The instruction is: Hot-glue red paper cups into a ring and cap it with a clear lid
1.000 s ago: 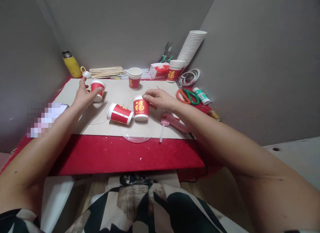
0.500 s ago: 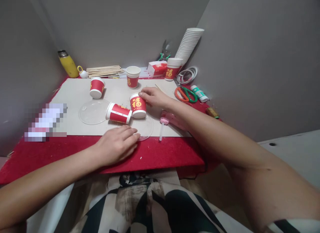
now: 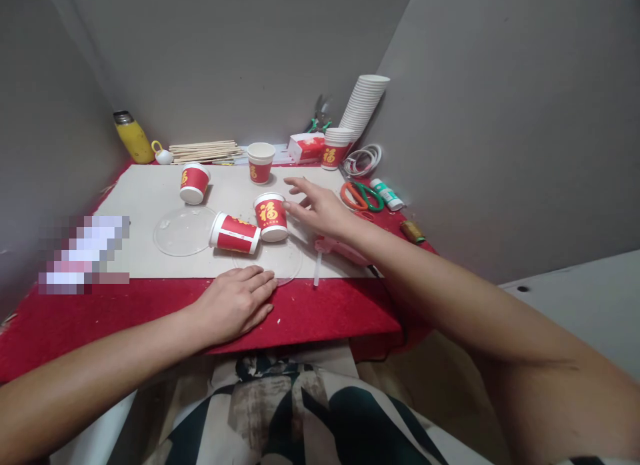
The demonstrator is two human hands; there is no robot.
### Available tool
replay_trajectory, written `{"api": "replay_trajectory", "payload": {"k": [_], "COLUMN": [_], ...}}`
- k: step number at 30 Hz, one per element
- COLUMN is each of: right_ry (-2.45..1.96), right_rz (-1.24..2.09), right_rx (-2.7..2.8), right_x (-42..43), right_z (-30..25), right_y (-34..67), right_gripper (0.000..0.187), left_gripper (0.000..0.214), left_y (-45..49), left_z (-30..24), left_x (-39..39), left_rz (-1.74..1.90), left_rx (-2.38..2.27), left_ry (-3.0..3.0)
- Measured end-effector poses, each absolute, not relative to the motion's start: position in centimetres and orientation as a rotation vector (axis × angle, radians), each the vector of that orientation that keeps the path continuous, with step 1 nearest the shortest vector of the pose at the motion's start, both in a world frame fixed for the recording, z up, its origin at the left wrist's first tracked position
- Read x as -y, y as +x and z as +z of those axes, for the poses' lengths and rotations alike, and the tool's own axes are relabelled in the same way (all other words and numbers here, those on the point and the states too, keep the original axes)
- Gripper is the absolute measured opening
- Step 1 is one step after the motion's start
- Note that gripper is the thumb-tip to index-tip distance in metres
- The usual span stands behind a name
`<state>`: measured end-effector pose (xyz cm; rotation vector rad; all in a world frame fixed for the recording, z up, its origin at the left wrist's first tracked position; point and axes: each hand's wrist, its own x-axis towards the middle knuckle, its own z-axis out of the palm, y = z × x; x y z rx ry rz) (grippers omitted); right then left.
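My left hand [image 3: 239, 300] lies flat near the table's front edge, fingers stretched over the rim of a clear plastic disc [image 3: 293, 268]. My right hand [image 3: 315, 208] is spread beside an upright red paper cup [image 3: 271, 215] with a gold character; its thumb is at the cup's side, and I cannot tell whether it touches. Against that cup on the left, another red paper cup [image 3: 234, 234] lies on its side. Farther left, a tilted paper cup [image 3: 195, 183] shows its white base. An upright cup [image 3: 261, 164] stands behind.
A second clear disc [image 3: 183, 232] lies left. A pink glue gun [image 3: 345, 248] rests under my right forearm. Scissors [image 3: 367, 196], a green-white tube [image 3: 387, 194] and coiled cable [image 3: 363, 160] sit right. Behind are stacked cups [image 3: 364, 105], sticks [image 3: 205, 152] and a yellow bottle [image 3: 133, 138].
My right hand has let go of the upright cup, its fingers opening and lifting away to the right. My left hand has flattened slightly. The camera view has shifted a little.
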<state>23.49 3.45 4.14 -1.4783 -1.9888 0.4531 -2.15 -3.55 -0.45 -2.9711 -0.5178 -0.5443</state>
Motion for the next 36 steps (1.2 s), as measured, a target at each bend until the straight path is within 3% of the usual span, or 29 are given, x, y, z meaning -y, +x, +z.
{"api": "replay_trajectory", "payload": {"k": [6,9,18,27,36], "right_ry": [-1.329,-1.348,-1.361,-1.394,-1.379], "right_rz": [0.078,0.142,0.175,0.124,0.132], "right_rx": [2.307,2.341,2.306,2.257,1.998], "right_x": [-0.3,-0.6,-0.6,0.7,2.1], "right_z": [3.2,2.2,0.8,3.6,4.6], "right_y": [22.5,21.9,21.4,23.5,26.9], "right_gripper": [0.043,0.036,0.037,0.051,0.041], "left_gripper": [0.038,0.038,0.039,0.032,0.028], "left_y": [-2.1,-2.2,-2.1,-2.3,-1.1], "left_z": [-0.4,-0.4,-0.4,-0.7,0.0], "left_x": [3.6,3.7,3.6,3.3,1.3], "left_rz": [-0.519,-0.522,-0.517,-0.587,-0.443], "left_rx": [0.539,0.552,0.534,0.490,0.388], "left_ry": [-2.992,-2.989,-3.001,-2.942,-2.880]}}
